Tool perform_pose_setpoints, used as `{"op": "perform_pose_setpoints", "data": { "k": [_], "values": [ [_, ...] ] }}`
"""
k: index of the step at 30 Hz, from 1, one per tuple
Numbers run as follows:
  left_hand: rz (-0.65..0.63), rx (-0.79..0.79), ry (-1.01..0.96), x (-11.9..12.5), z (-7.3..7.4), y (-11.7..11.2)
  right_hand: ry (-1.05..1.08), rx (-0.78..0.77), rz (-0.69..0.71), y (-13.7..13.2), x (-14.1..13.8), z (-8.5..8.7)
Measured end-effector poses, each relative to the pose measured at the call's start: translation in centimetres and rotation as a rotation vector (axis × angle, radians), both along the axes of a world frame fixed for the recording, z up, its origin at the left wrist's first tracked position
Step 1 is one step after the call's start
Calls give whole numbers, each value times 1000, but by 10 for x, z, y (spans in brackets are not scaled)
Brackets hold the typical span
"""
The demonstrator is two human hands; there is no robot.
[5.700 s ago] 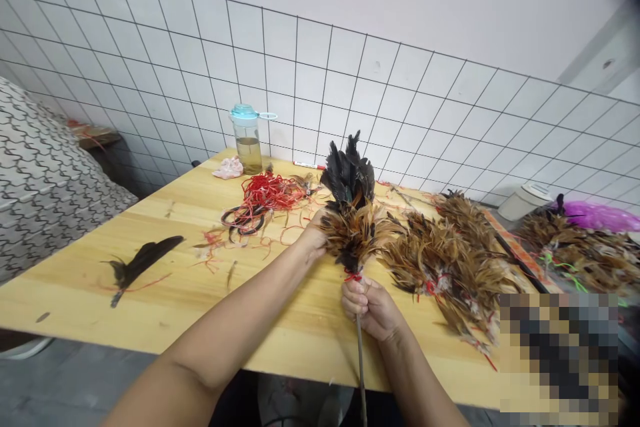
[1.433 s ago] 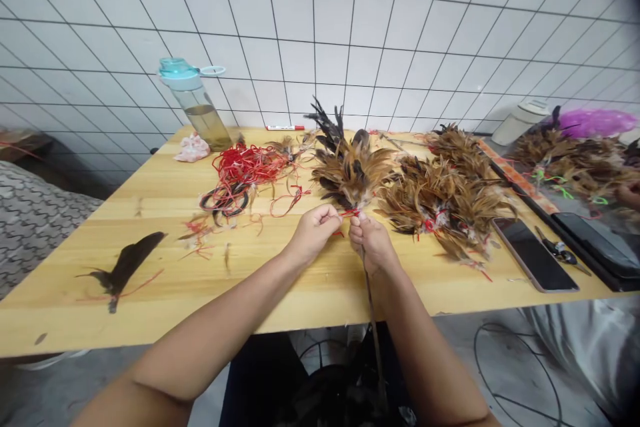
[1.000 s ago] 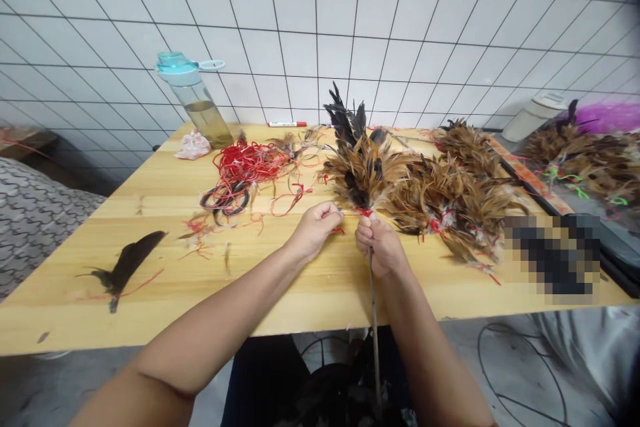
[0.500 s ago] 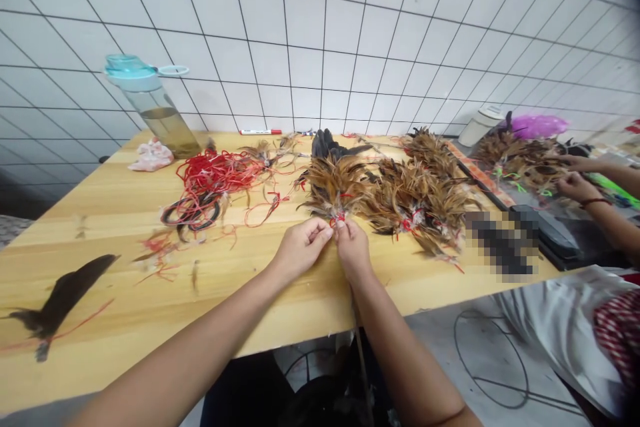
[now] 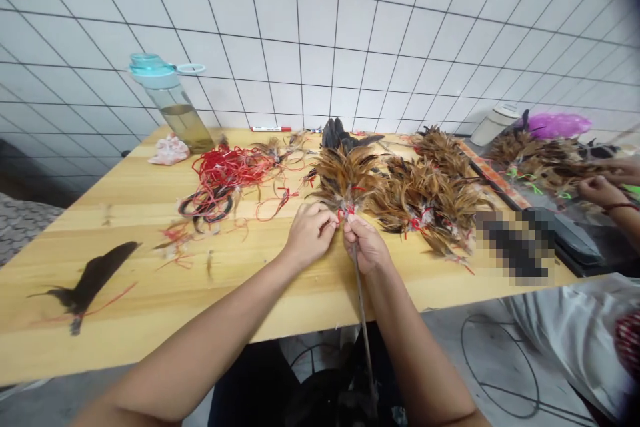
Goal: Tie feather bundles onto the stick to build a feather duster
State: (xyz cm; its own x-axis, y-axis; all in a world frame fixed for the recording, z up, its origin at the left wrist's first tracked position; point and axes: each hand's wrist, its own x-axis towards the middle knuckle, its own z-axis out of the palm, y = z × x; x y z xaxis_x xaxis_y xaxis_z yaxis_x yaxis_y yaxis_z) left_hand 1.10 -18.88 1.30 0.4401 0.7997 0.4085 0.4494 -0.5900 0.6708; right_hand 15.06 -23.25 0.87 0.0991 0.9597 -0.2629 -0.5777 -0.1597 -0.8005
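A feather duster head [image 5: 344, 172] of brown and black feathers lies low over the wooden table [image 5: 150, 307], bound with red string [image 5: 345, 213] at its base. Its thin stick [image 5: 361, 313] runs down past the table's front edge. My right hand [image 5: 366, 243] is closed round the stick just below the binding. My left hand [image 5: 310, 233] is closed beside it, fingertips pinching at the red string.
A tangle of red string [image 5: 225, 173], a water bottle [image 5: 173, 107], a pink cloth [image 5: 170, 150], a red marker [image 5: 270, 129] and a dark feather [image 5: 93, 277] lie to the left. Bundles of brown feathers [image 5: 430, 197] lie right. Another person's hands [image 5: 605, 187] work at far right.
Earlier I held the duster upright with my left hand in its feathers; it has since come down near the table. My left hand now pinches the string at the base.
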Motion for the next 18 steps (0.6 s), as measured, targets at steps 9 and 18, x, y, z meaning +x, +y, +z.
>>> {"op": "perform_pose_setpoints", "data": {
  "k": [9, 18],
  "values": [
    [11, -68, -186, 5, 5, 2, -72, 70, -3, -1, -4, 6],
    [-3, -437, -345, 12, 3, 0, -594, 181, -234, 1, -9, -4]
  ]
}}
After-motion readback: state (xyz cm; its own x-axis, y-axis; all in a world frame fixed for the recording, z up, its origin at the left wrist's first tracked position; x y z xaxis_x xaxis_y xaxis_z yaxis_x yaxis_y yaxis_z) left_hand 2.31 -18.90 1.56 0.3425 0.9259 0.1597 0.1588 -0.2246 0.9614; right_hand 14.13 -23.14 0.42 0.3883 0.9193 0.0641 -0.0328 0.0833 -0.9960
